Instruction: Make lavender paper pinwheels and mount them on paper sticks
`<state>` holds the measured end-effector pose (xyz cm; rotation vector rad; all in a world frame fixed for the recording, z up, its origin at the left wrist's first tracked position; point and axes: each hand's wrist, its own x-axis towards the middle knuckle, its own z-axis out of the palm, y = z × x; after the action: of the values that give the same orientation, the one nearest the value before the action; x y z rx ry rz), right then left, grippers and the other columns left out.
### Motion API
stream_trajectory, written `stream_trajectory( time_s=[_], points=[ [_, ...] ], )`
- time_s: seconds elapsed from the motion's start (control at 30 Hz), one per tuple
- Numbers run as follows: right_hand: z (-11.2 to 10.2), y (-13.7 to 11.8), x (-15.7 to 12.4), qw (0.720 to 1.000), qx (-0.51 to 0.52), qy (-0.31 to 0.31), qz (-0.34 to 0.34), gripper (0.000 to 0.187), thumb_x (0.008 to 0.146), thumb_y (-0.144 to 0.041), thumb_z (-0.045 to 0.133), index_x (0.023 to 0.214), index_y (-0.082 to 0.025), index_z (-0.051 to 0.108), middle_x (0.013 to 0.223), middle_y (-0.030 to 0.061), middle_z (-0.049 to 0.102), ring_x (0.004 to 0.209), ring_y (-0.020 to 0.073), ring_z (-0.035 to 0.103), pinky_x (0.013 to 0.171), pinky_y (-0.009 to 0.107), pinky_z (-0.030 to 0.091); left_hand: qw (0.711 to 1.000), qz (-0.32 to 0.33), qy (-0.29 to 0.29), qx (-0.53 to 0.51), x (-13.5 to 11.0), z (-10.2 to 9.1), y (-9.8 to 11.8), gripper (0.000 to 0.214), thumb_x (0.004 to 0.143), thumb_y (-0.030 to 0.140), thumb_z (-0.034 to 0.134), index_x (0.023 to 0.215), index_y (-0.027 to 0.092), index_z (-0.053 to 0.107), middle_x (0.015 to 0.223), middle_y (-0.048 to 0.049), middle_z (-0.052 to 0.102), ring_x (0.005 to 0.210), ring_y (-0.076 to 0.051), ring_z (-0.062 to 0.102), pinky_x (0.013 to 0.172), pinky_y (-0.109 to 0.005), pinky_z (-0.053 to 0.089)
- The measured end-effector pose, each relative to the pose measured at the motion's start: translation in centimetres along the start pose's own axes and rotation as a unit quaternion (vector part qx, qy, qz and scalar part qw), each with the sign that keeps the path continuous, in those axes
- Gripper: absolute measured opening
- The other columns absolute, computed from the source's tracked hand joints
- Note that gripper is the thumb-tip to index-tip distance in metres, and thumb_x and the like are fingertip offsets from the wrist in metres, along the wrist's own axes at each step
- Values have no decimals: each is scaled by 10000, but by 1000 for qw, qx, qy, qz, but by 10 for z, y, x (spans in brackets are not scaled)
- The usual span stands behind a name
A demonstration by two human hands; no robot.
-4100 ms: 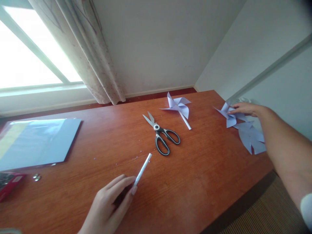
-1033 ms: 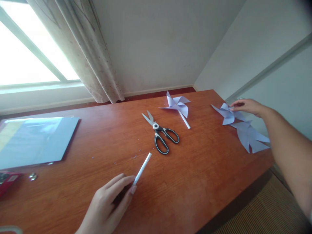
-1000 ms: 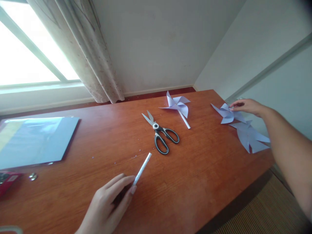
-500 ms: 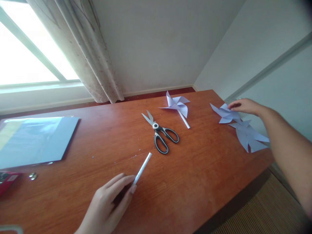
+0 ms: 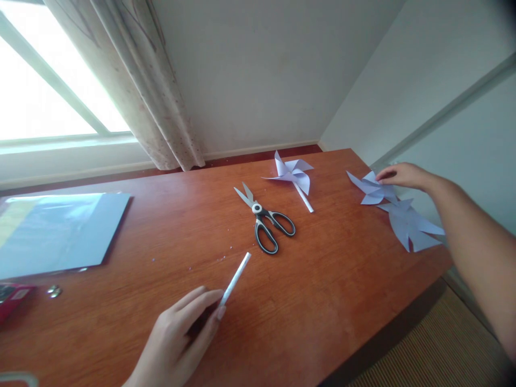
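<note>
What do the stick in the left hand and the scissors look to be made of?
Stick: seemingly tightly rolled white paper, matte, with a hollow-looking end. Scissors: shiny, probably steel blades; glossy black handles with grey inner lining, likely plastic or rubber. Left hand pinches the stick's near end.

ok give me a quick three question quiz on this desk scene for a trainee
1. True or false: the scissors lie between the two hands.
2. What does the left hand hold? A) a white stick B) the scissors C) a sheet of paper
3. Fill in: the right hand rests its fingertips on a paper ____ at the table's right edge.

Key
1. True; they lie untouched mid-table, blades slightly open.
2. A; pinched at its near end, the far end pointing toward the scissors.
3. Pinwheel; another flat one lies just nearer, and a third with a stick sits behind the scissors.
</note>
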<state>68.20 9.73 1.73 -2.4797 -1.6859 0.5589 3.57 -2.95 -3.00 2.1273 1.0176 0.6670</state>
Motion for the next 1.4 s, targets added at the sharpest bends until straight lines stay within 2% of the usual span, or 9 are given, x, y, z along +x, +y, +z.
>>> stream_trajectory(
  time_s=[0.17, 0.47, 0.63, 0.8, 1.03, 1.17, 1.4],
  points=[
    [2, -6, -4, 1000, 15, 12, 6, 130, 763, -3, 698, 810, -83, 791, 869, 131, 785, 785, 164, 675, 833, 305, 468, 1000, 6, 7, -1, 3, 0, 2, 106, 958, 218, 570, 1038, 250, 632, 776, 30, 641, 620, -91, 645, 582, -145, 495],
    [0, -9, -13, 998, 43, 32, 39, 122, 762, -5, 688, 807, -62, 786, 834, 118, 774, 711, 112, 648, 781, 283, 465, 1000, 7, 12, 10, 1, 1, 0, 103, 960, 232, 569, 1035, 244, 639, 783, 17, 649, 628, -98, 657, 594, -146, 507],
    [-3, -6, -22, 997, 53, 26, 56, 136, 755, 14, 697, 795, -86, 780, 830, 117, 775, 687, 126, 649, 779, 299, 481, 1000, 9, 5, 8, 2, 1, 0, 104, 962, 228, 567, 1034, 245, 640, 778, 19, 647, 623, -96, 652, 590, -144, 504],
    [-6, 0, -29, 996, 62, 17, 57, 136, 777, 10, 699, 768, -105, 770, 839, 122, 778, 761, 154, 665, 800, 291, 476, 1000, 10, 4, 6, 2, 1, 1, 112, 963, 234, 567, 1040, 252, 646, 785, 20, 654, 633, -98, 659, 595, -144, 506],
    [-5, 25, -32, 996, 73, -3, 51, 107, 808, -46, 689, 809, -122, 765, 849, 124, 770, 818, 209, 662, 840, 314, 470, 1000, 10, 7, 7, 3, 1, 2, 97, 966, 253, 565, 1017, 243, 647, 782, 13, 652, 627, -104, 654, 588, -150, 503],
    [-5, 37, -33, 995, 85, -6, 46, 107, 795, -43, 687, 805, -126, 753, 809, 110, 766, 781, 206, 666, 833, 318, 481, 1000, 11, 11, 5, 3, 0, 1, 103, 964, 258, 566, 1013, 239, 654, 779, 7, 663, 627, -111, 662, 591, -151, 513],
    [-2, 43, -37, 994, 81, 39, 58, 167, 736, 6, 689, 732, -154, 738, 827, 98, 765, 778, 196, 660, 841, 348, 471, 1000, 7, 4, 9, 2, 0, -1, 112, 958, 272, 577, 1023, 241, 663, 797, -4, 680, 644, -122, 677, 603, -157, 524]
  ],
)
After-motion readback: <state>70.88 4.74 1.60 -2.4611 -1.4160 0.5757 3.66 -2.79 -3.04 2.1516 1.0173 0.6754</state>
